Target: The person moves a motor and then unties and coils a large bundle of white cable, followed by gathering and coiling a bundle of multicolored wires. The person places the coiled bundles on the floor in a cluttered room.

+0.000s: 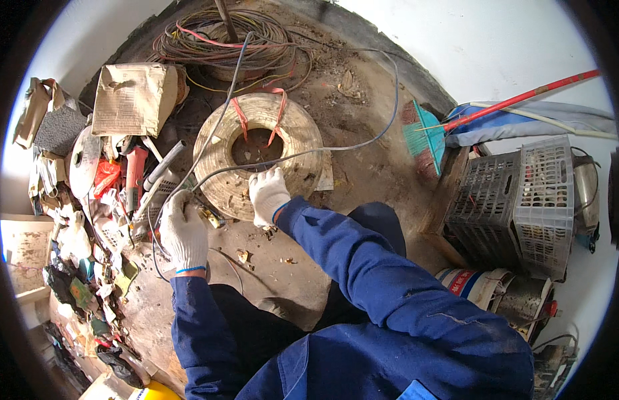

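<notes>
My left hand, in a white knit glove, pinches a grey cable between thumb and fingers. Loops of the cable hang beside that wrist, and a long stretch arcs over to the right and back. On the floor before me lies a large coil of dirty pale tubing or cable, bound with pink ties. My right hand, gloved too, is over the coil's near side with curled fingers. The grey cable passes right by its fingertips; whether they grip anything is hidden.
A tangled wire heap lies beyond the coil. Leftward are a cardboard box, a red-handled tool and scattered rubbish. On the right are a teal broom, plastic crates and a bucket.
</notes>
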Demonstrator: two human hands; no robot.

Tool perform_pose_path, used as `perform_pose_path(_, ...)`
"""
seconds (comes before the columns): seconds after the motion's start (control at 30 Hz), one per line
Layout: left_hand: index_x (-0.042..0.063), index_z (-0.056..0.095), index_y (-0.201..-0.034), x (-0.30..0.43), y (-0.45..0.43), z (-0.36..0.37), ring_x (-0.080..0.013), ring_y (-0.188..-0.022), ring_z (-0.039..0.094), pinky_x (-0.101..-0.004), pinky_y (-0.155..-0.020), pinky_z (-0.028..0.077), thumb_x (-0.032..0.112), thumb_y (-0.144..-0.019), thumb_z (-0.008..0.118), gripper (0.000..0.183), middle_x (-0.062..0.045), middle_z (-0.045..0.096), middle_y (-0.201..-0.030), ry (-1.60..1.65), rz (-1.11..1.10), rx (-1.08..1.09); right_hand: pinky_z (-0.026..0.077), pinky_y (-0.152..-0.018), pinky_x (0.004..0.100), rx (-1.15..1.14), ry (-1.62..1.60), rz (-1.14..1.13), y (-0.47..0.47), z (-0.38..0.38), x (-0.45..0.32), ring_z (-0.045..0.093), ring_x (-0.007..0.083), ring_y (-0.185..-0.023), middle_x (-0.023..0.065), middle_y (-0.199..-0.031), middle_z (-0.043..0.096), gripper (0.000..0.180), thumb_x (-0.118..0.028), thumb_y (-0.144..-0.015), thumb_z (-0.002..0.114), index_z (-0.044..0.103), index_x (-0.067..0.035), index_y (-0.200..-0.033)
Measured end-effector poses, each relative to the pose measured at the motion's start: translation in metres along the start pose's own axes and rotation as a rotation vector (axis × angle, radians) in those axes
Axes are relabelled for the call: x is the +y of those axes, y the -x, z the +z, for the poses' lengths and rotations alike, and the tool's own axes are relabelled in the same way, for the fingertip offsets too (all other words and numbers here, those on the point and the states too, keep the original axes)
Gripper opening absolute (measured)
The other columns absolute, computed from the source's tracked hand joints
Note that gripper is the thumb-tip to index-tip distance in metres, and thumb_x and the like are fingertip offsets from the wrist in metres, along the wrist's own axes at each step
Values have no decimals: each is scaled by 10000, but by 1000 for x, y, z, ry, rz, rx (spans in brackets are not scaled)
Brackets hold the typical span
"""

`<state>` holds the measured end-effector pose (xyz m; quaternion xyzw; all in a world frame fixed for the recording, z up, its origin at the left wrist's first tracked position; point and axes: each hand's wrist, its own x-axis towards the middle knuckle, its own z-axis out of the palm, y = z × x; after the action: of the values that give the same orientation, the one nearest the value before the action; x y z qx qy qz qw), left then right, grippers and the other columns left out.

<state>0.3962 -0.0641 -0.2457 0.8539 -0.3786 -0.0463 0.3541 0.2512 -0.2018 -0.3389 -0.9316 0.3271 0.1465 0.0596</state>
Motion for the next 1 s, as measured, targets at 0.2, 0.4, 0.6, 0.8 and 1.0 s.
perform_pose_path(0.2,45,706,-1109,-20,-3,12,-308,-998,693,-375,-904,531,42,-925,615,205,-155,719,-1055,-18,-26,-21,362,-1103,510,-210,-108,-75,3,-28,3,519,363,-1305,247,-1385,547,1081,-526,-601,856,457,59,-1417)
perform_pose_path(0.4,41,691,-1208,-19,-12,28,-295,-982,723,-376,-872,549,54,-939,616,279,-167,742,-1078,-31,20,-53,270,-1211,532,-363,-68,-82,-3,-32,5,392,407,-1459,266,-1524,447,1252,-652,-660,826,307,56,-1553)
perform_pose_path(0.6,57,702,-1235,-14,-12,30,-344,-970,740,-411,-841,563,141,-946,627,310,-202,751,-1076,-79,-98,-119,357,-1131,517,-287,-55,-122,-4,-34,8,477,406,-1386,267,-1443,535,1250,-713,-630,826,395,75,-1499)
perform_pose_path(0.8,76,724,-1187,-13,-11,25,-318,-945,745,-390,-847,559,185,-965,631,264,-170,765,-1019,-85,-113,-223,398,-1097,494,-307,-189,-122,-17,-27,13,545,372,-1326,244,-1372,600,1165,-749,-610,820,503,45,-1401)
perform_pose_path(1.0,46,719,-1175,-8,-9,25,-343,-962,744,-396,-844,564,196,-963,637,273,-203,757,-1032,-80,-92,-233,406,-1106,492,-301,-191,-91,-20,-21,13,584,341,-1297,204,-1391,605,1203,-759,-578,830,489,2,-1445)
